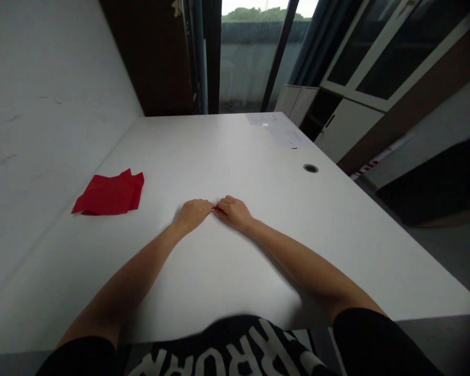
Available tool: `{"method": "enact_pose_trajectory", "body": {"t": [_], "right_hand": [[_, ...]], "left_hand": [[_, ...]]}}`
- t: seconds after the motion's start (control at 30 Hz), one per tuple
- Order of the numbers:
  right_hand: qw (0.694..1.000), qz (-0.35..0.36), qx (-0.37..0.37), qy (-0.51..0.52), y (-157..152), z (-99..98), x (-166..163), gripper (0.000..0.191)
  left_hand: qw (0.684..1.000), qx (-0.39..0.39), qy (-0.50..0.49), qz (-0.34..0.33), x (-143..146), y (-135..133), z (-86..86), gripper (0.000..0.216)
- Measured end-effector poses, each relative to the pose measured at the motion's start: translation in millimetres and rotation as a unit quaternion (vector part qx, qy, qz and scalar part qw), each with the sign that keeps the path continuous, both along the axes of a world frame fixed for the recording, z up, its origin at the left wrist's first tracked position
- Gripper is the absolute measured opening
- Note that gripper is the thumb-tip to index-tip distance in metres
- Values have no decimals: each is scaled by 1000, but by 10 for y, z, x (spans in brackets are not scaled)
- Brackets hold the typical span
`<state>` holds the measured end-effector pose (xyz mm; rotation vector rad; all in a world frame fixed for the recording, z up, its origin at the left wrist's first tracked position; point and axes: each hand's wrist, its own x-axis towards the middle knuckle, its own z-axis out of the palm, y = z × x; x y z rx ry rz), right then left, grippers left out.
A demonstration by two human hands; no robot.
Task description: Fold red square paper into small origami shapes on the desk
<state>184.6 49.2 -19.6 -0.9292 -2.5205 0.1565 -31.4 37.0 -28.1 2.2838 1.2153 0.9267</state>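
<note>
Near the middle of the white table, my left hand point(195, 214) and my right hand point(234, 211) almost meet. Between their fingertips shows a small piece of red paper point(218, 209), mostly covered by my right hand. Both hands have their fingers closed in a pinch on it, low over the tabletop. How the piece is shaped or folded cannot be made out. Off to the left lies a loose stack of red paper sheets point(112, 194), flat and slightly fanned, apart from both hands.
The white table point(227, 282) meets a wall point(55, 104) on the left. A round cable hole point(310, 168) and pale printed sheets point(278, 130) are at the right and far right. Beyond stand cabinets point(348, 125) and a glass door point(250, 62).
</note>
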Motion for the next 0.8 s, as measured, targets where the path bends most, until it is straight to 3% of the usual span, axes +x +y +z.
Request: {"method": "enact_pose_trajectory", "body": {"t": [0.13,0.3,0.6,0.8], "right_hand": [[1000,3,-1,-20,5,0,-8,22],[998,0,24,-51,47,45,11,24],[999,3,31,-35,346,53,329,25],[999,8,33,2,295,77,318,28]], "left_hand": [[992,26,122,-6,16,-29,95,21],[952,60,300,24,7,-34,211,26],[955,37,279,89,-193,86,161,30],[962,20,256,90,-188,75,126,29]]}}
